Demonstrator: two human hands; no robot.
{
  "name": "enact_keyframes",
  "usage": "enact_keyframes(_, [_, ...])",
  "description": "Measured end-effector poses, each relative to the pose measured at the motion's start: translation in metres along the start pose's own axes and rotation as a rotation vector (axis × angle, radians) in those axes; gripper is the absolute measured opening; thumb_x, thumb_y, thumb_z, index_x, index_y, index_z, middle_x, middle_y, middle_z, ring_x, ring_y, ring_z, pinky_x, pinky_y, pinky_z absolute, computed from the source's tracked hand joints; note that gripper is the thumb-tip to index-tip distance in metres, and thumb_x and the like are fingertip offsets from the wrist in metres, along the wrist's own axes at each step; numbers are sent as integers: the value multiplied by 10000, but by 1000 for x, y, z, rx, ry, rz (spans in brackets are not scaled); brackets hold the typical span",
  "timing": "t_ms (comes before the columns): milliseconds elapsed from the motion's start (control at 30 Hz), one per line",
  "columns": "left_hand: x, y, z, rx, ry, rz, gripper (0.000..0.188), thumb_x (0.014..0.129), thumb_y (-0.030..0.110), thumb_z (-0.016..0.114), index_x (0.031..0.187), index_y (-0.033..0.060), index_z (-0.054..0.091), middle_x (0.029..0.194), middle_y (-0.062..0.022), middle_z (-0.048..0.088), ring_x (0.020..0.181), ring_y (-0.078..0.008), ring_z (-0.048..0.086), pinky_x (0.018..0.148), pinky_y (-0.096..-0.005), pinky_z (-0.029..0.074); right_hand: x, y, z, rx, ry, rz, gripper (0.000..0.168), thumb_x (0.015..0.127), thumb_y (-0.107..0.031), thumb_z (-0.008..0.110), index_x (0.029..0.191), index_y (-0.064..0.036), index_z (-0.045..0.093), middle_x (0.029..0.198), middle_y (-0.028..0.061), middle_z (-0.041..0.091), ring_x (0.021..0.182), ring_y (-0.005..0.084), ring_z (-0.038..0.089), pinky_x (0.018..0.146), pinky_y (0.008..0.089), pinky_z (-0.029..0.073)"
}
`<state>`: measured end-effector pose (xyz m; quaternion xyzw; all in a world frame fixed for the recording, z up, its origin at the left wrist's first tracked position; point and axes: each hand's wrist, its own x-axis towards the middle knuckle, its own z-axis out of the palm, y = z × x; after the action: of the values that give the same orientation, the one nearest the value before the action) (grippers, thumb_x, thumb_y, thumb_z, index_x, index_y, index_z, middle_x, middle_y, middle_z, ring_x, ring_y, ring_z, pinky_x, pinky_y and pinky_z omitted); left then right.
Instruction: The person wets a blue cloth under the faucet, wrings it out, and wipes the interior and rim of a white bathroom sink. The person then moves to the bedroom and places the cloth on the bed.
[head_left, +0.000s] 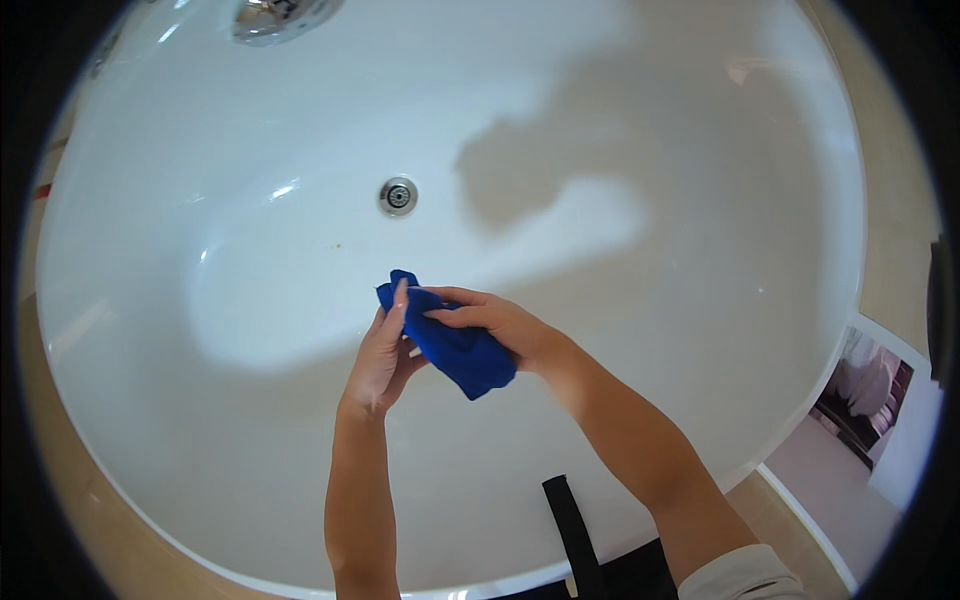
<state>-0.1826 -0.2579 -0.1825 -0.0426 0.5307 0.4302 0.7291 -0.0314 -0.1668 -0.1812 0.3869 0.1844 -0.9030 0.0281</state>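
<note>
A bunched blue cloth (469, 360) is held between both hands above a white bathtub (247, 457). My left hand (381, 358) pinches its upper left end, with the thumb lying over the fabric. From the right, my right hand (491, 319) grips the cloth along its top edge, its palm side hidden. The lower corner of the cloth hangs free. Beyond the hands, a round metal drain (398, 196) is set in the tub floor. A small brownish speck (337, 246) lies on the white surface left of the cloth.
A chrome fitting (281, 21) juts over the tub at the top left. A black strap (571, 529) dangles near my body at the tub's near rim. Through a doorway at the right, another room (862, 405) shows. A dark object (937, 311) stands at the far right edge.
</note>
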Motion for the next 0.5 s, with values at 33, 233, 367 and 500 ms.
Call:
enact_keyframes(33, [-2, 5, 4, 15, 37, 31, 648, 882, 444, 516, 1342, 45, 294, 1251, -145, 454, 1113, -251, 485, 920, -432, 417, -5, -2, -3, -23, -23, 0, 518, 821, -285, 616, 1288, -114, 469, 1118, 114, 559, 950, 194, 577, 716, 287, 517])
enact_keyframes(233, [-16, 28, 29, 134, 312, 436, 381, 834, 81, 625, 1160, 14, 438, 936, -71, 605, 842, -152, 603, 782, -280, 482, -28, -16, -8, -148, 61, -148, 523, 909, -210, 502, 1383, -118, 300, 1305, 143, 395, 1148, 243, 452, 884, 347, 449])
enact_keyframes(367, [-34, 32, 69, 279, 426, 766, 339, 829, 39, 635, 1121, 23, 463, 863, -33, 567, 832, -90, 575, 767, -234, 466, -47, -23, -14, -318, 396, -81, 468, 970, -251, 377, 1405, -135, 245, 1383, 131, 319, 1238, 294, 380, 1030, 409, 310])
enact_keyframes(500, [-47, 19, 115, 583, 453, 743, 224, 806, -26, 629, 1004, 14, 531, 1014, -128, 637, 988, -162, 595, 840, -272, 459, -47, -19, -14, 254, 371, 48, 621, 909, -432, 430, 1404, -119, 222, 1363, 114, 345, 1241, 247, 374, 1027, 419, 304])
